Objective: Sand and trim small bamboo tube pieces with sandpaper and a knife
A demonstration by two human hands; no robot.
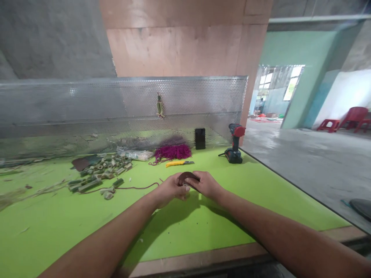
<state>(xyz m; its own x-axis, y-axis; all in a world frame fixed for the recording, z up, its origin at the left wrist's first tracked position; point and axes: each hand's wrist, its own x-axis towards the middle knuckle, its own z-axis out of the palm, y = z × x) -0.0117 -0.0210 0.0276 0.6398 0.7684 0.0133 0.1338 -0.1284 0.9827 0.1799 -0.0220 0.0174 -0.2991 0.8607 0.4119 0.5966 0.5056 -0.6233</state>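
Both hands meet over the green tabletop, in the middle of the head view. A dark brown, bent sheet (189,177), apparently sandpaper, arches between them. My left hand (171,190) is closed on its left end, and something small and pale shows by those fingertips, too hidden to name. The sheet's right side is pinched by my right hand (207,183), its thumb lying on top. A thin brown cord (136,188) runs from the cut bamboo pieces (91,184) toward my left hand. Just beyond the hands lies a yellow utility knife (175,163).
A cordless drill (235,144) stands at the table's right edge. Along the perforated metal panel (185,96) are a phone (199,139), purple string (174,152) and a plastic bag of sticks (136,155). A small bamboo figure (160,106) hangs on the panel.
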